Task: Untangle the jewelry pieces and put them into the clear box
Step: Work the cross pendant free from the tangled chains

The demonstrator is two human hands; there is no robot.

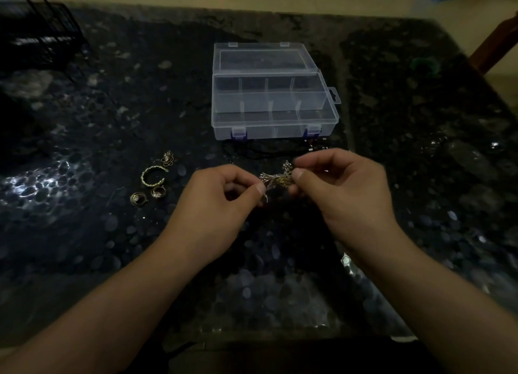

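Observation:
A tangled clump of silver and gold jewelry hangs between both hands above the dark table. My left hand pinches its left end and my right hand pinches its right end. Beyond the hands the clear box stands open, its lid laid back and its divided compartments showing no jewelry. To the left lie a twisted gold bangle, two small rings and a small chain piece. A black cord lies just in front of the box.
The table top is dark speckled stone with glare patches. A black wire rack stands at the far left corner. A green ring-shaped object lies at the far right, near a wooden chair.

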